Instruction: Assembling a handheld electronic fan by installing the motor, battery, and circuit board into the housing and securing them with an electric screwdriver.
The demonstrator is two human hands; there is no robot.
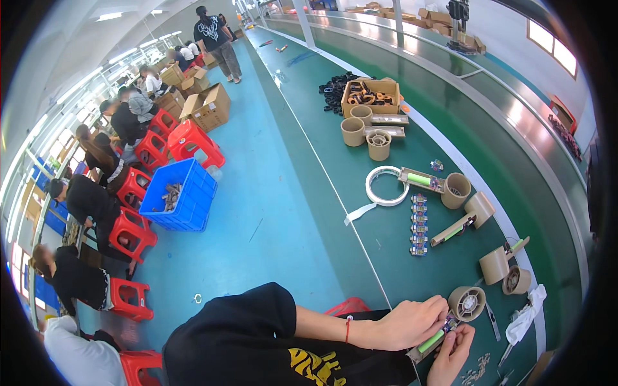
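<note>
Both hands are at an opened beige handheld fan [467,303] with a round head, near the table's front edge. A green cylindrical battery [430,341] lies in its handle, and a small circuit board [451,322] sits between battery and head. My left hand [415,323] reaches over from the left, fingers bent and pinched down at the board. My right hand [452,356] grips the handle from the near right side, thumb and fingertips close to the board. The fingertips partly hide the contact there.
A row of small circuit boards [419,225] lies ahead, beside a white tape roll [387,186]. More fan housings [479,209] stand along the right. Tweezers [493,321], a white cloth [526,315] and small scattered parts [476,370] lie nearby. A carton [371,96] stands farther up.
</note>
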